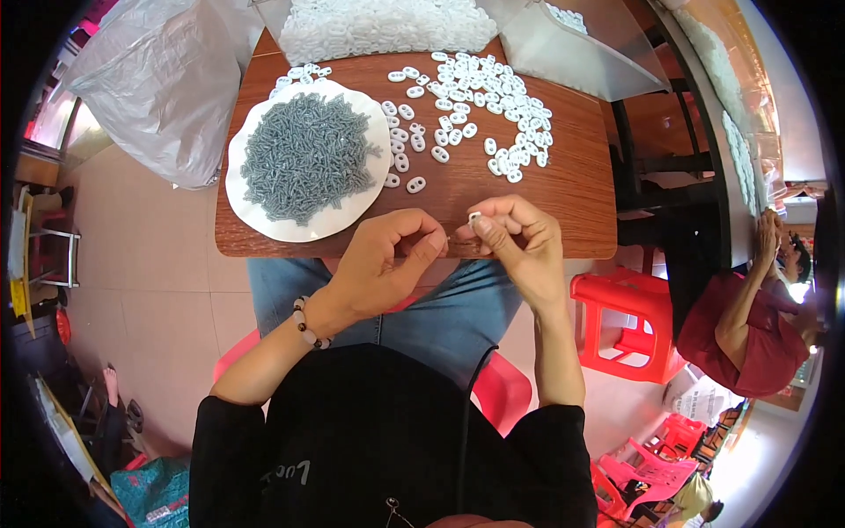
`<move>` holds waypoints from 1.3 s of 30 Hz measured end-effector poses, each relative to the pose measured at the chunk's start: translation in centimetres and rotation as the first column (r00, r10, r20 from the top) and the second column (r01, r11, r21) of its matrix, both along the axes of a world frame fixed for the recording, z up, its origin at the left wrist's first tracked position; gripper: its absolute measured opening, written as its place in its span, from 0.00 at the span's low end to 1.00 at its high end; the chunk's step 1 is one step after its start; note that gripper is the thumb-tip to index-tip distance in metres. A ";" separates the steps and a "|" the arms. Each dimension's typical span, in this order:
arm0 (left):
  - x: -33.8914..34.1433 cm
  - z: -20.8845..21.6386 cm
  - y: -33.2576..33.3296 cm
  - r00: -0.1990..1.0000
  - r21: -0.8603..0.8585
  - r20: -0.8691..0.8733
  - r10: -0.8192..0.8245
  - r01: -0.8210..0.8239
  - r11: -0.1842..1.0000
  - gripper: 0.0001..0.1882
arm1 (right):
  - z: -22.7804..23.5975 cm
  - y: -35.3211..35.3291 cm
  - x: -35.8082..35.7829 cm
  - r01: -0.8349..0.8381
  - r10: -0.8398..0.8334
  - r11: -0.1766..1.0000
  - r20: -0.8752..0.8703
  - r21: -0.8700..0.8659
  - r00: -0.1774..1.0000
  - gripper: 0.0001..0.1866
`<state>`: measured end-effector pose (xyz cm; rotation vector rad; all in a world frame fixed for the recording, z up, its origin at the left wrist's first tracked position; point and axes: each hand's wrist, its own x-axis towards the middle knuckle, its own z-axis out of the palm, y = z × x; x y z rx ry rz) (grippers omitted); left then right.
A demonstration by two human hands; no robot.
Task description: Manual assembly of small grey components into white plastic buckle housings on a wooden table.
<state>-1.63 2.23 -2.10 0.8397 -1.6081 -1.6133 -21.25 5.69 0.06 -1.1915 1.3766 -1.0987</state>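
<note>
One small white oval piece [474,216] pinched in right hand [519,242] grip, left hand [387,260] grip closed just beside.

A grey plastic bag [163,84] hangs left of the table, red stools [620,321] stand right.

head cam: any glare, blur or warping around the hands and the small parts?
Head view: strong fisheye, the wooden table edges bow and black vignette rings the frame; even lighting, mild sheen on the wood; right hand and left hand sharp; white pile at top washes out; scattered white links stay distinct.
</note>
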 end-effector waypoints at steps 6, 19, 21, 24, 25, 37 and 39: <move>0.4 0.7 -0.1 0.993 0.029 0.051 -0.105 0.104 0.994 0.09 | -0.4 1.7 1.0 0.004 -0.002 1.000 0.093 -0.022 0.996 0.06; 0.4 0.8 -0.3 0.979 -0.049 0.092 -0.180 0.185 0.982 0.09 | 0.9 2.6 1.9 0.079 -0.081 0.997 0.152 0.017 0.985 0.08; 0.3 0.7 -0.4 0.977 -0.059 0.112 -0.179 0.187 0.981 0.09 | 1.0 2.6 1.9 0.097 -0.098 0.995 0.107 0.019 0.989 0.08; 0.4 0.7 -0.4 0.976 -0.060 0.133 -0.172 0.181 0.982 0.09 | 1.0 2.7 1.9 0.101 -0.100 0.995 0.088 -0.004 0.991 0.07; 0.4 0.6 -0.4 0.977 -0.048 0.129 -0.169 0.177 0.983 0.09 | 1.0 2.7 1.9 0.100 -0.099 0.995 0.088 -0.002 0.991 0.07; 0.5 0.5 -0.5 0.980 -0.027 0.137 -0.145 0.150 0.988 0.09 | 1.0 2.4 2.4 0.121 -0.121 0.993 0.006 -0.003 0.993 0.06; 0.5 0.3 -0.5 0.980 -0.045 0.138 -0.140 0.148 0.988 0.09 | 0.9 2.4 2.4 0.124 -0.124 0.992 0.007 0.008 0.992 0.06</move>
